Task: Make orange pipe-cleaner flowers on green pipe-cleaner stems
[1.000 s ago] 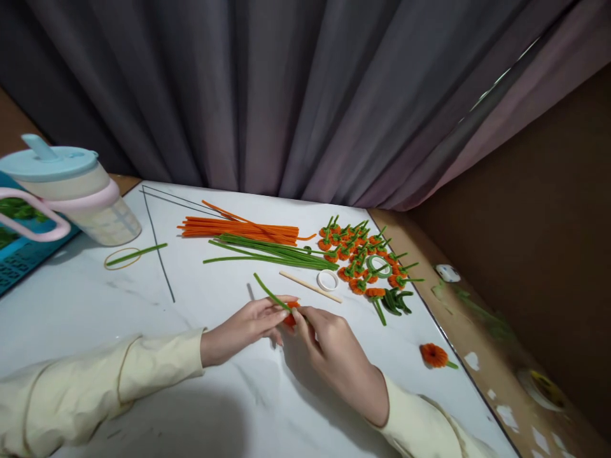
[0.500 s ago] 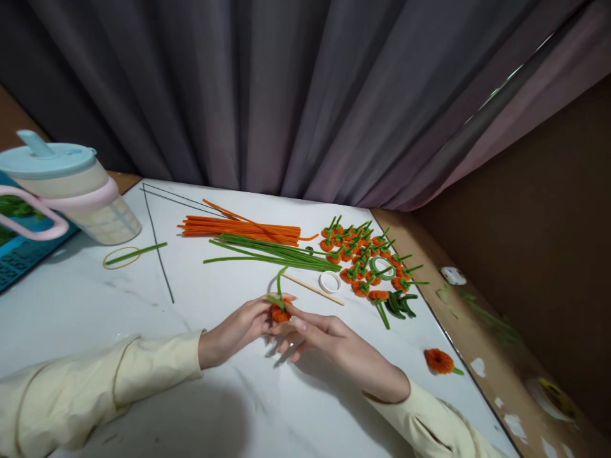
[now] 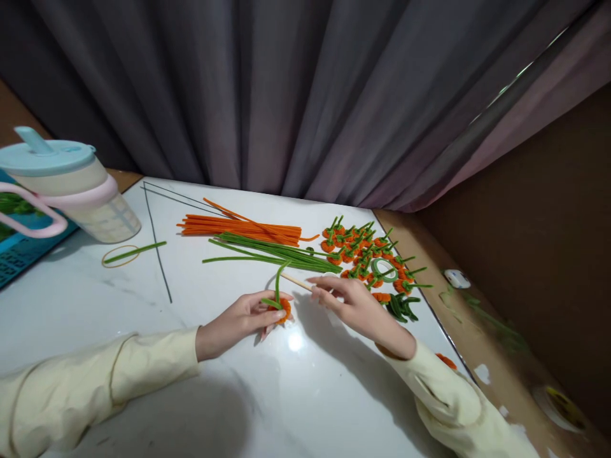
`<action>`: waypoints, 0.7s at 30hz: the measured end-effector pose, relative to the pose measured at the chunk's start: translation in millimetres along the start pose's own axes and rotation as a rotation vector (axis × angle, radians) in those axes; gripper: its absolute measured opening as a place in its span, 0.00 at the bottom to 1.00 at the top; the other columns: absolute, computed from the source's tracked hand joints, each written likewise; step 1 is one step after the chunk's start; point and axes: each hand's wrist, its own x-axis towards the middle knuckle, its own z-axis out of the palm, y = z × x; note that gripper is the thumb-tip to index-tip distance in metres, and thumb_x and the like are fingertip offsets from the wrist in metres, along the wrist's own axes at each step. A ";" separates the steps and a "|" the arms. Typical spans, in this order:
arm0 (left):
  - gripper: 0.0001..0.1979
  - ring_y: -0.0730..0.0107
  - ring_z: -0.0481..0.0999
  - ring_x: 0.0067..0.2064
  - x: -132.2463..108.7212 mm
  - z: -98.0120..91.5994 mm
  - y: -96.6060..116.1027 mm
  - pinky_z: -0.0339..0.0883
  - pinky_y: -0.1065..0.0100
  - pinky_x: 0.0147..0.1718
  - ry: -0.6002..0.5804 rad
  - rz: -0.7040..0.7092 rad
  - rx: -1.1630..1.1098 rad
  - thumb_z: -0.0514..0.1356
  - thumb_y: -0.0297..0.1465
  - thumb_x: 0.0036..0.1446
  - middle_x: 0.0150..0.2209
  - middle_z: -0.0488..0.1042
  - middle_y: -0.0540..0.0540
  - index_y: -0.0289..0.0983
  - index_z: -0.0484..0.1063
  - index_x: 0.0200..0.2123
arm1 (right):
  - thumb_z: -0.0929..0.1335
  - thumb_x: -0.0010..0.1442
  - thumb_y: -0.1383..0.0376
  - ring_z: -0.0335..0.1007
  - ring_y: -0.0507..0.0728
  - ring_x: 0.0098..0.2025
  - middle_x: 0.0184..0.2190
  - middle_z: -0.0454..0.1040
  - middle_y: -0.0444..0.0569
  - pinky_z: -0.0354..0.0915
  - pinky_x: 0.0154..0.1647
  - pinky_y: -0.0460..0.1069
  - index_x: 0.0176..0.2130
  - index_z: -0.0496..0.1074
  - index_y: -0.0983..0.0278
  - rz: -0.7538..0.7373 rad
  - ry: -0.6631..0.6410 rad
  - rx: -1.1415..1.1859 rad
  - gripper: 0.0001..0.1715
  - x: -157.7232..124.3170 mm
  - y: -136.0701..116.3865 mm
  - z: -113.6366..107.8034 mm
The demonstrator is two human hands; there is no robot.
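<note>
My left hand (image 3: pixel 243 321) is closed on a small orange pumpkin (image 3: pixel 286 310) of fuzzy pipe cleaner, thumb in front and fingers behind. From its top rise a long green stem and a shorter green piece. To the right, my right hand (image 3: pixel 353 305) has its fingertips closed about a thin wooden stick (image 3: pixel 296 281), which lies on the table; its far end is covered by the hand. Just beyond this hand, a white ring is nearly hidden. Many similar orange pumpkins (image 3: pixel 348 252) with green stems are grouped at the right.
Orange pipe cleaners (image 3: pixel 238 229) and green pipe cleaners (image 3: pixel 277 252) lie at the back. A green tape roll (image 3: pixel 383 270) sits among the pumpkins, near dark green curled pieces (image 3: pixel 402 306). At left stand a lidded tumbler (image 3: pixel 90 197) and a rubber band (image 3: pixel 105 264) around green pieces.
My right hand has left the pumpkin and moved right and away from me to the wooden stick. My left hand keeps the pumpkin, nearly in place. The white ring is now mostly covered.
</note>
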 end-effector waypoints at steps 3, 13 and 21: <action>0.21 0.80 0.61 0.18 -0.8 0.9 3.5 0.60 0.71 0.23 -0.034 -0.032 0.056 0.61 0.36 0.54 0.22 0.70 0.52 0.31 0.67 0.48 | 0.63 0.62 0.72 0.65 0.57 0.38 0.37 0.70 0.54 0.63 0.40 0.50 0.45 0.70 0.70 -0.147 0.002 -0.579 0.12 17.3 10.7 9.5; 0.24 0.75 0.69 0.18 -0.5 0.3 -0.5 0.65 0.72 0.18 -0.131 -0.134 0.139 0.62 0.40 0.52 0.20 0.71 0.52 0.32 0.67 0.49 | 0.60 0.62 0.77 0.67 0.53 0.29 0.37 0.66 0.53 0.62 0.28 0.45 0.44 0.67 0.69 -0.136 -0.086 -0.848 0.11 13.1 14.1 17.7; 0.17 0.74 0.73 0.21 2.0 -6.4 4.5 0.67 0.74 0.20 -0.212 -0.144 0.021 0.61 0.38 0.55 0.25 0.73 0.50 0.33 0.69 0.44 | 0.60 0.66 0.69 0.69 0.54 0.23 0.28 0.73 0.49 0.57 0.20 0.45 0.55 0.61 0.70 -0.280 -0.054 -0.987 0.19 -27.9 1.4 -14.1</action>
